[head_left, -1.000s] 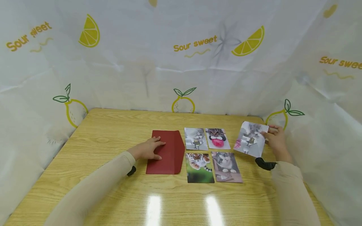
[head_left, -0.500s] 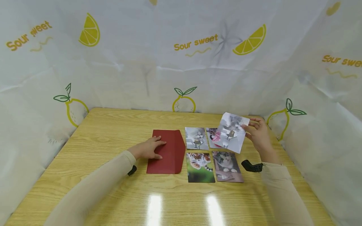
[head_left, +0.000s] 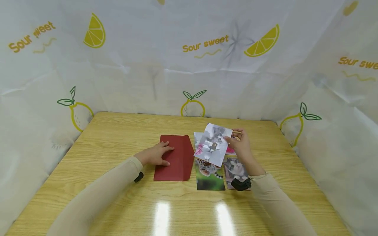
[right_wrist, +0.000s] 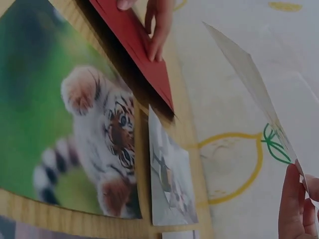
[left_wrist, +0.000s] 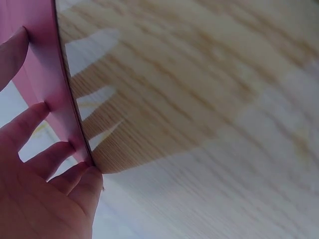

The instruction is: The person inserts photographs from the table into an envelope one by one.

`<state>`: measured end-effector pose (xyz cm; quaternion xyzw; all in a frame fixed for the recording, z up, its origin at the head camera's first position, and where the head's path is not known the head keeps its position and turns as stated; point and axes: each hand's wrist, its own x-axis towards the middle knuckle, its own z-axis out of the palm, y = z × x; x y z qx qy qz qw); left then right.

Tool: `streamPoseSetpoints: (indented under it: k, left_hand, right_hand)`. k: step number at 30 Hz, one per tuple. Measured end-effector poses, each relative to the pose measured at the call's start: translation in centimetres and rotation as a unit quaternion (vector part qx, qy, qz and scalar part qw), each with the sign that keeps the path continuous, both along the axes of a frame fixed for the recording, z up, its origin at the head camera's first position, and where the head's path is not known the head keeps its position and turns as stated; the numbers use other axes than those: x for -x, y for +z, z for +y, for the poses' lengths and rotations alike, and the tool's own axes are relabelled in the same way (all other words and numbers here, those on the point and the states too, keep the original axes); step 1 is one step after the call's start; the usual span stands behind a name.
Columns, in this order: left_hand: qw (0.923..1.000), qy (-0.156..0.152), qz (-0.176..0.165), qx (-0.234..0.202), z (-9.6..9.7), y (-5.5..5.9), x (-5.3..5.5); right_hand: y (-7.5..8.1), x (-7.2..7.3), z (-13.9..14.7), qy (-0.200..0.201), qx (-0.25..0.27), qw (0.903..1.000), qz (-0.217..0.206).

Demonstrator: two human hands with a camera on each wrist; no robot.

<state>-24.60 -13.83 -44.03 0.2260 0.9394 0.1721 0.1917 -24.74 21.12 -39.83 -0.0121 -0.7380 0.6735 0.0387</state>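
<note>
My left hand (head_left: 153, 155) rests with spread fingers on the left part of a red envelope (head_left: 178, 168), whose flap points right. In the left wrist view the fingertips touch the envelope (left_wrist: 50, 69) along its edge. My right hand (head_left: 242, 147) pinches the right edge of a photo card (head_left: 217, 144) showing a grey and white cat and a pink flower. That card is tilted in the air above the upper cards. Below it lie a tiger card (head_left: 211, 180), a grey-and-white cat card (head_left: 235, 166), a pale card (head_left: 198, 137) mostly covered, and a card with pink (head_left: 230, 150), also largely covered.
A wooden table (head_left: 183, 209) bears the cards and envelope. White cloth (head_left: 147, 82) printed with lemons and lettering stands behind and at both sides. A black wrist device (head_left: 241, 184) on the right wrist overlaps the lower right card.
My right hand has carried the held card leftward from the table's right side to above the upper cards. The left hand has stayed on the envelope.
</note>
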Motion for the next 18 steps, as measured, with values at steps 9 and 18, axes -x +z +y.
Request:
streamPoseSetpoints:
  k: [9,18]
  left_hand:
    - [1.0000,0.003,0.003,-0.003,0.0,0.0,0.0]
    - [1.0000,0.004,0.004,-0.002,0.0,-0.3,0.2]
  right_hand:
    - [-1.7,0.1,-3.0,0.019,-0.032,0.9991,-0.022]
    - [-2.9,-0.1,-4.3,0.005,-0.058,0.9980,-0.026]
